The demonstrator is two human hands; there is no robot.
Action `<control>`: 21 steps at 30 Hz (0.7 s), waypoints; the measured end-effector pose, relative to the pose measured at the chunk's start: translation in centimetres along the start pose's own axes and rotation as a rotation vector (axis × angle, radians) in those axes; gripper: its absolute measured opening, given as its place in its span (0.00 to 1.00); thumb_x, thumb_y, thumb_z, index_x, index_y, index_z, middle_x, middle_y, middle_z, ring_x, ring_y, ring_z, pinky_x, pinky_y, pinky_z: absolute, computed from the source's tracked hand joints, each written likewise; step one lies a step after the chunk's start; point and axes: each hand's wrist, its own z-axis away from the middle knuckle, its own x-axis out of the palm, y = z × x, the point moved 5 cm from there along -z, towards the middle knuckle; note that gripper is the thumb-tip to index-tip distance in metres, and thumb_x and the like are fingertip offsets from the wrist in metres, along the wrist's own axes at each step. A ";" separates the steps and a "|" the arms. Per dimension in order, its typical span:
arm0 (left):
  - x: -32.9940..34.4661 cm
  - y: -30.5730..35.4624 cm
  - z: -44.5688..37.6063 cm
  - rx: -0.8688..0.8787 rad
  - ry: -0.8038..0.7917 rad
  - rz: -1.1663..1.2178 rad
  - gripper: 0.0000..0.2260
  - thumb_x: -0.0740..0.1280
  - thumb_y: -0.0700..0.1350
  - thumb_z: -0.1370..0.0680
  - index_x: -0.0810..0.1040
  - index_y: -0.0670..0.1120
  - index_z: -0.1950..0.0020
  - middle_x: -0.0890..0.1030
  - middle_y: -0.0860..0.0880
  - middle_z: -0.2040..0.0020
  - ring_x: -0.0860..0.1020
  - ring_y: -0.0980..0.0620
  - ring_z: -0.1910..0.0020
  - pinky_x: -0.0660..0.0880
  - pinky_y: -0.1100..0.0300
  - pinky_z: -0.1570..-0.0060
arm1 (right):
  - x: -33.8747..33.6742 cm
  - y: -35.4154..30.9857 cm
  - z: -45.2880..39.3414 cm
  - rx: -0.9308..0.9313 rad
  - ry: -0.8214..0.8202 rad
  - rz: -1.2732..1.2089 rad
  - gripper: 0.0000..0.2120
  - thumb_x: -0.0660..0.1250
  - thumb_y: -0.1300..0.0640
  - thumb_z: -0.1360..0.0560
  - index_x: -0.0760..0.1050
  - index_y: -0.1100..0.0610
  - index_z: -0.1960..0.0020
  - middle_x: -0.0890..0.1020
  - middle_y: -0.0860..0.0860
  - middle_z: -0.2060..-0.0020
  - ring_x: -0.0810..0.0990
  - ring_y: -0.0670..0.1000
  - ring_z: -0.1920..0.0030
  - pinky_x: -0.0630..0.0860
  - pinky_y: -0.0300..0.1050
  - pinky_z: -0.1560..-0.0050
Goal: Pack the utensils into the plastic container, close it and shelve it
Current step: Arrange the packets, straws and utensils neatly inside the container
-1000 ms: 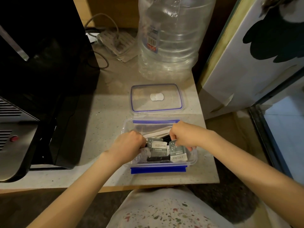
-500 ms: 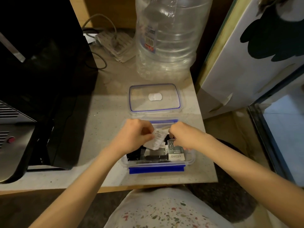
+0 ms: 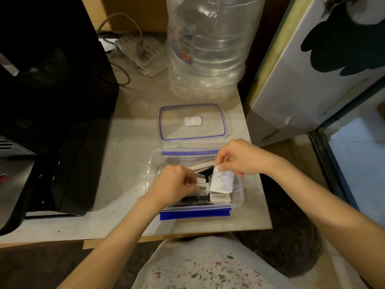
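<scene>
A clear plastic container point(image 3: 237, 200) with blue clips stands open near the counter's front edge. Inside lie black utensils point(image 3: 193, 200) and labelled wrapped packets point(image 3: 220, 197). My right hand point(image 3: 241, 158) pinches a small white packet point(image 3: 222, 180) by its top corner, hanging over the container's right half. Over the left half, my left hand point(image 3: 173, 184) grips another labelled packet point(image 3: 199, 183). The container's clear lid point(image 3: 191, 122) with a blue seal lies flat on the counter just behind it.
A big clear water bottle point(image 3: 208, 49) stands behind the lid. A black appliance point(image 3: 48, 101) fills the left side of the counter point(image 3: 129, 142). Cables and a power strip point(image 3: 141, 51) lie at the back. A white cabinet door point(image 3: 312, 69) stands at the right.
My hands, held together over a white packet half a second ago, have moved apart. The right hand now holds that white packet up alone; the left has dropped onto a labelled packet.
</scene>
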 end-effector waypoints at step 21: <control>-1.0 -1.9 1.5 0.008 -0.150 -0.291 0.06 0.67 0.41 0.26 0.83 0.50 0.55 0.84 0.51 0.56 0.80 0.54 0.57 0.80 0.58 0.53 | 4.1 -1.4 -0.9 -0.098 -0.011 0.739 0.02 0.66 0.63 0.27 0.76 0.59 0.55 0.81 0.54 0.57 0.76 0.51 0.62 0.77 0.45 0.59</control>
